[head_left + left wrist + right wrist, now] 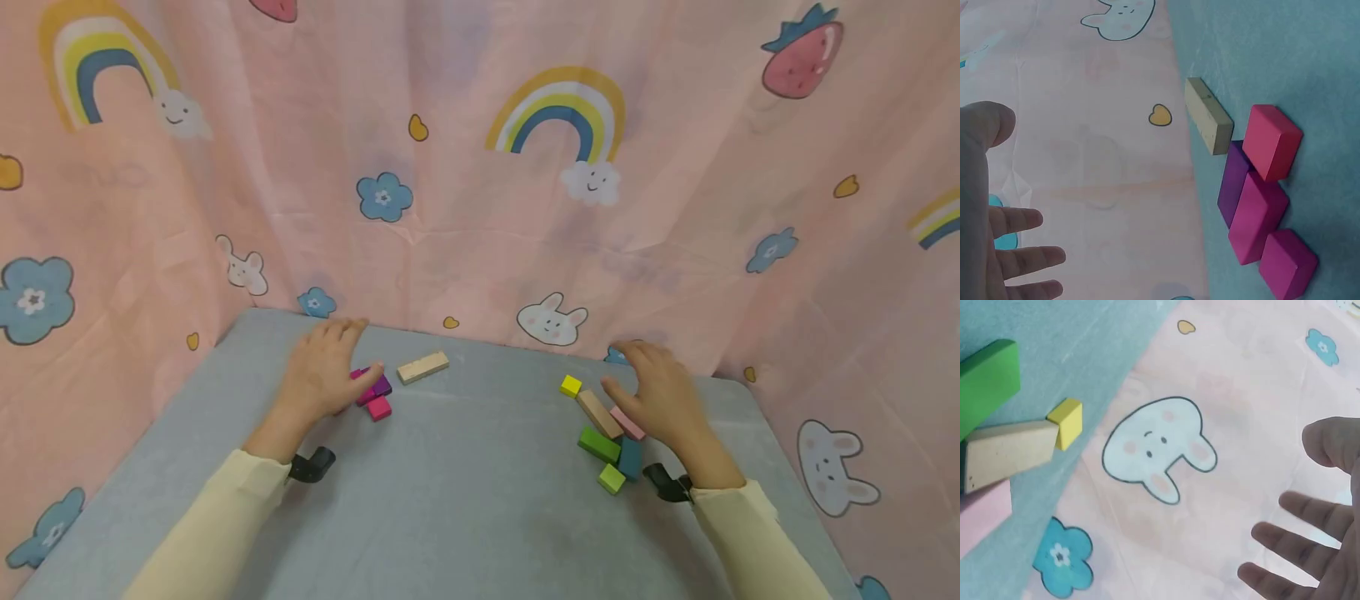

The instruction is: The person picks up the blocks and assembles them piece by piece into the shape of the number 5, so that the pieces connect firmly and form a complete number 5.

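Note:
My left hand (321, 371) hovers over the left block group, its fingers spread and holding nothing. Around it lie a purple block (1233, 181), a magenta block (1259, 215), a magenta cube (1287, 265) and a pinkish-red block (1267, 140). A plain wooden block (423, 367) sits just right of them. Above the right group is my right hand (663, 396), fingers apart and nothing in them. That group has a yellow cube (571, 386), a plain wooden block (599, 414), a pink block (984, 515), a green block (598, 445), a blue block (630, 458) and a lime cube (611, 478).
Both groups rest on a grey cloth-covered table (465, 517). A pink printed curtain (450, 250) hangs along its back and sides. Black wrist mounts (312, 465) show below both hands.

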`<action>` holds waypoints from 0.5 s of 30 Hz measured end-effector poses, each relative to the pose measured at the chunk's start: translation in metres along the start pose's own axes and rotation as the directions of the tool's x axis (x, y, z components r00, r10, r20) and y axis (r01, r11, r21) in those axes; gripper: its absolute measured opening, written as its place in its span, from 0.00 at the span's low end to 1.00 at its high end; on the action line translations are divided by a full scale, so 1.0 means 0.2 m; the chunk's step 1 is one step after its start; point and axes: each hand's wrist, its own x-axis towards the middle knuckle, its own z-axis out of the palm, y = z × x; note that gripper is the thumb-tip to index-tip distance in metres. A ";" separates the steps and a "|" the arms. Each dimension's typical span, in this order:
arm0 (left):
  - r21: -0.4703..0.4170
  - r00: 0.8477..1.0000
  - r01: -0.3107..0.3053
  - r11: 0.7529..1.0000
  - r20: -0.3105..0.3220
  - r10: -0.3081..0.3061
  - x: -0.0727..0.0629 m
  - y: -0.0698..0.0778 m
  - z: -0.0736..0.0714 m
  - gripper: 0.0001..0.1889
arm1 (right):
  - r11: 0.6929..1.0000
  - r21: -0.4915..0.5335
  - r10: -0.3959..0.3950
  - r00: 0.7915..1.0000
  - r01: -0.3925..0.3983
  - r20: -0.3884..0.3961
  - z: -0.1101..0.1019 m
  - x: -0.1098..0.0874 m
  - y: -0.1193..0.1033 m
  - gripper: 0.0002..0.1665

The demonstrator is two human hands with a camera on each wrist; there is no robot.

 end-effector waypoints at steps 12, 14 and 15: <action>-0.024 0.997 0.034 0.999 0.069 -0.032 -0.02 0.07 0.09 0.37 | 0.962 0.234 0.106 0.982 -0.141 0.157 0.15 0.09 0.05 0.25; -0.040 0.997 0.039 0.998 0.066 -0.037 -0.03 0.08 0.11 0.37 | 0.950 0.254 0.134 0.972 -0.182 0.195 0.19 0.10 0.06 0.25; -0.050 0.997 0.042 0.998 0.063 -0.038 -0.04 0.08 0.12 0.37 | 0.945 0.257 0.148 0.966 -0.202 0.214 0.21 0.10 0.06 0.25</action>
